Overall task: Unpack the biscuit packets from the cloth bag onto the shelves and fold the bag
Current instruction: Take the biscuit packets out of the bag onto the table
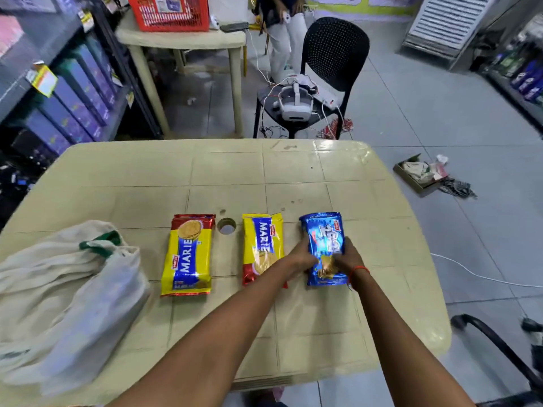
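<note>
With our left hand (302, 255) and right hand (348, 255) both clasping the blue packet (323, 230), we could crush the biscuits by squeezing too hard.

table (293, 171) | on it: cloth bag (67, 295) | 3 biscuit packets (187, 255)

Grey tiled floor (440, 113), 2 beige tables (229, 177), black chair (335, 51), stocked shelving (73, 92).

A shop: stocked shelves (73, 92) with price tags, red shopping basket (170, 11).
</note>
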Tool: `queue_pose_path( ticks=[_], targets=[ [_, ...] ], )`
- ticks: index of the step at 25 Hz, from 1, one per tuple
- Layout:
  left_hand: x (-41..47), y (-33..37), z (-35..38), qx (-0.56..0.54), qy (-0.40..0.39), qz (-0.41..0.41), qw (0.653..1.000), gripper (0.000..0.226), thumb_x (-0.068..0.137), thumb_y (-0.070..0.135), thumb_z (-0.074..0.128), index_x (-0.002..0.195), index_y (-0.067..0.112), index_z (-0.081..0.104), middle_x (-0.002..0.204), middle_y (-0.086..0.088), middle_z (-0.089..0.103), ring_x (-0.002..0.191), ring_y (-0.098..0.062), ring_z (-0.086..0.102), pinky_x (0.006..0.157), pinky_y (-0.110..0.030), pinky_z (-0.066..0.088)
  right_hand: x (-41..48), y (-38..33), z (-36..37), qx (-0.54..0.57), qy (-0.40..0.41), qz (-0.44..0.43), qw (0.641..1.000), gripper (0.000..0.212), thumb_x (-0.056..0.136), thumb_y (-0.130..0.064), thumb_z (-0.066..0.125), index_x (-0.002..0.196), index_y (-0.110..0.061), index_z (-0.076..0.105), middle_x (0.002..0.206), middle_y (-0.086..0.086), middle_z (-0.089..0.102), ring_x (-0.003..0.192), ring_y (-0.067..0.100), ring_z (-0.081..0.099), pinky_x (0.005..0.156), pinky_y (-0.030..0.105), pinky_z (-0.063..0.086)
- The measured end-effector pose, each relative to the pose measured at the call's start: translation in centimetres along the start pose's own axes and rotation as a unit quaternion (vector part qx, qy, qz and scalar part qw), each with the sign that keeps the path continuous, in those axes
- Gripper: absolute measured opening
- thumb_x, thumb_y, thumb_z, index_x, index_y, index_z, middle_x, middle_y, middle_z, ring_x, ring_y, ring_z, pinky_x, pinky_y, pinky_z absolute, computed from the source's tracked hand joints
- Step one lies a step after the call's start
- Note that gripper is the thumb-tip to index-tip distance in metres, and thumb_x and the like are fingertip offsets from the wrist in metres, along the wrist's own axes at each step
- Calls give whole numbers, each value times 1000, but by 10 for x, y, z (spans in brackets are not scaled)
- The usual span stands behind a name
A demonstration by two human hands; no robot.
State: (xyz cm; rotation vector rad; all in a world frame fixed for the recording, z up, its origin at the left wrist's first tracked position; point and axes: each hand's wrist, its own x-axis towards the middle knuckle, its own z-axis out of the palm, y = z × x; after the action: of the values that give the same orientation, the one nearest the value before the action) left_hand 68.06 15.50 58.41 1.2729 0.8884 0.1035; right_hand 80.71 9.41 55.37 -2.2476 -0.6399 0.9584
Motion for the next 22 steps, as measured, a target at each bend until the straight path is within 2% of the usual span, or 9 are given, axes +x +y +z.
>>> queue_pose_path(
  ticks=[2,5,8,11,15,17,19,20,22],
  targets=[
    [0,0,1,-8,-4,-12,1000,82,70,-11,57,143,10,27,137,-19,51,115,-23,54,100,-40,45,-1,-3,4,-41,-4,12,999,70,59,-16,42,128,-1,42,127,24,54,114,37,55,96,46,44],
    [-15,-1,-14,-11,32,-5,999,66,77,-8,58,138,6,37,134,-17,54,114,-24,57,92,-33,48,-25,-31,21,-120,51,-7,991,63,82,-6,50,141,-1,29,142,23,41,132,36,40,109,45,34],
    [-47,-5,-60,-42,125,11,991,31,87,-1,51,117,7,54,102,-14,65,68,-7,65,62,-21,47,-49,-76,60,-131,5,-72,989,48,91,-9,49,137,1,38,142,23,45,130,35,43,105,37,35],
    [-103,-26,-146,-15,251,69,965,14,88,2,49,93,11,59,70,0,63,41,7,54,46,-17,41,-76,-130,122,-99,-97,-127,982,32,87,-14,56,115,2,60,117,26,64,106,34,62,92,42,47],
    [-194,-67,-256,27,444,58,894,12,78,22,59,69,15,63,61,-8,64,54,-3,59,62,-27,44,-134,-197,225,-94,-226,-201,948,24,85,-12,61,92,9,68,98,33,69,94,43,66,87,53,52],
    [-229,-88,-294,47,528,14,848,14,82,15,59,74,6,65,72,-13,68,69,-19,62,65,-29,44,-164,-221,271,-103,-269,-238,927,23,85,-14,61,93,6,70,99,33,69,95,39,66,83,46,50],
    [-257,-115,-330,69,573,-45,815,15,84,14,56,78,3,64,82,-18,69,78,-31,62,65,-31,43,-195,-243,314,-127,-290,-304,899,27,84,-18,58,96,2,70,102,28,70,90,24,64,77,33,46],
    [-268,-129,-345,85,564,-82,817,15,84,15,56,80,3,65,86,-20,69,81,-34,63,65,-30,43,-210,-250,335,-139,-300,-333,883,28,85,-19,57,98,1,70,104,26,70,91,23,63,78,31,45],
    [-280,-152,-367,110,477,-136,862,11,77,18,59,76,12,68,93,-16,72,90,-33,65,75,-32,52,-229,-255,367,-235,-306,-378,841,26,90,-16,51,105,-1,67,112,22,68,104,32,64,86,34,47]
  ],
)
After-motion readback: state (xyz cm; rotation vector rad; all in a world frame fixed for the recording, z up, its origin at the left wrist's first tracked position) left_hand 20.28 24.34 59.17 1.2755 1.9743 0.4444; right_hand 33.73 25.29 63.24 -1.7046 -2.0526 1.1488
